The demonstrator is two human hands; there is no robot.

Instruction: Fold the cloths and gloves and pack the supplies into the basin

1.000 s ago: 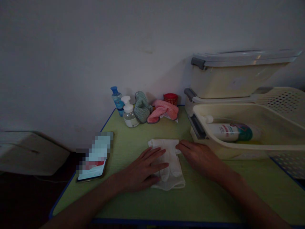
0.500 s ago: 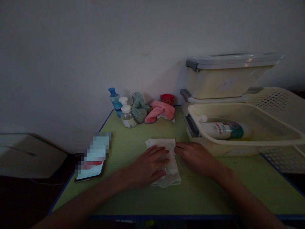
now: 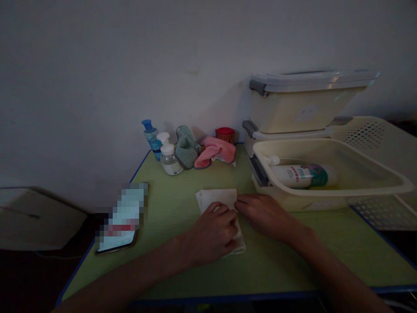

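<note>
A folded white sheet, thin like cloth or soft paper, lies flat on the green table; whether it is cloth or paper I cannot tell. My left hand rests on its middle and lower part, fingers curled in and closed on the material, hiding much of it. At the sheet's upper right edge, my right hand has its fingertips pressed together on the border. The sheet's lower right corner shows beyond my left fingers.
A phone lies at the left. Behind stand a blue bottle, a pump bottle, grey-green and pink cloths, and a red container. An open bin holding a white bottle and a lidded box are right.
My left fingers, spread flat on the sheet before, have curled in. My right hand stays at the sheet's edge. The whole view has shifted slightly.
</note>
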